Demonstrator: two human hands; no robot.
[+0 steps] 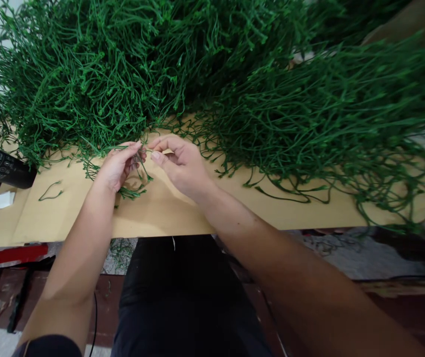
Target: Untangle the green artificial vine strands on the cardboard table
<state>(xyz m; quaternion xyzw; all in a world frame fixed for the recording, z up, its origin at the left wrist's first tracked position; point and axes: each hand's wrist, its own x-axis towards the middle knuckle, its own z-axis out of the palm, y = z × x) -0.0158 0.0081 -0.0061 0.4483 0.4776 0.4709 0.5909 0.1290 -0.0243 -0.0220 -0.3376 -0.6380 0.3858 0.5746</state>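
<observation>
My left hand (118, 164) is closed around a few thin green plastic plant stems (144, 171), whose forked tips stick out past the fingers and below the palm. Close on its right, my right hand (183, 166) pinches with thumb and forefinger at a thin strand that runs from the left fingers; it looks like the end of one of these stems. Both hands are just above the cardboard (167, 210) covering the work surface. Behind them rises a large heap of the same green stems (96, 74).
A second pile of stems (320, 114) spreads over the right side, some hanging past the front edge. One loose stem (51, 191) lies at left, near a black vacuum bottle (2, 163) and a white paper scrap (5, 200). Below the edge is a red object (7, 258).
</observation>
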